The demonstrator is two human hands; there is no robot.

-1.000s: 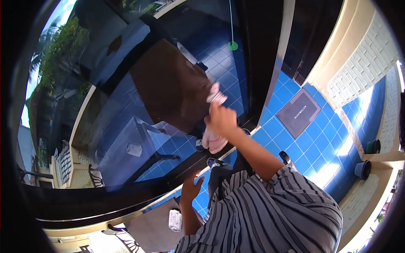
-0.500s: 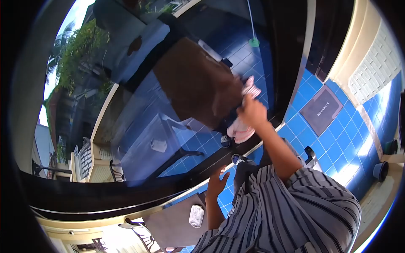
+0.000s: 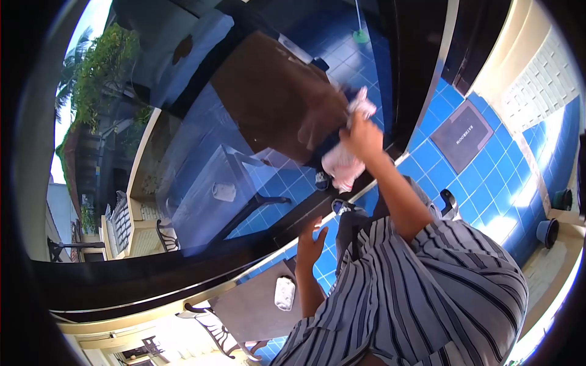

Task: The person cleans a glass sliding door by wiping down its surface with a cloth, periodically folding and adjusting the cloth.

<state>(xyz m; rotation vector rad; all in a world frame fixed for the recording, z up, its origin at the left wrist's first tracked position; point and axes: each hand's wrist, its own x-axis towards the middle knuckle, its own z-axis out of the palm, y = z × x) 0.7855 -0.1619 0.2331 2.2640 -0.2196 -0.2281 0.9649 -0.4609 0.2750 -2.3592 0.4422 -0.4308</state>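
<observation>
My right hand [image 3: 364, 140] grips a pink-and-white cloth [image 3: 343, 166] against or very close to a large dark window pane [image 3: 189, 152]. One end of the cloth sticks up above the fingers and the rest hangs below them. The hand and cloth are a little blurred. My left hand [image 3: 310, 245] hangs low beside the dark window frame [image 3: 244, 252], holding nothing, its thumb and fingers apart. The glass mirrors my arm, the blue tiles and a table.
A brown table [image 3: 250, 311] with a white patterned packet [image 3: 284, 293] on it stands at the lower left, near a metal chair [image 3: 213, 329]. On the blue tiled floor [image 3: 482, 201] lies a grey bathroom mat [image 3: 463, 135]. A dark pot [image 3: 547, 232] sits by the right wall.
My right hand and the cloth have shifted slightly up and left in view, and the cloth's folds differ. The whole view has tilted a little. My left hand stays low and free.
</observation>
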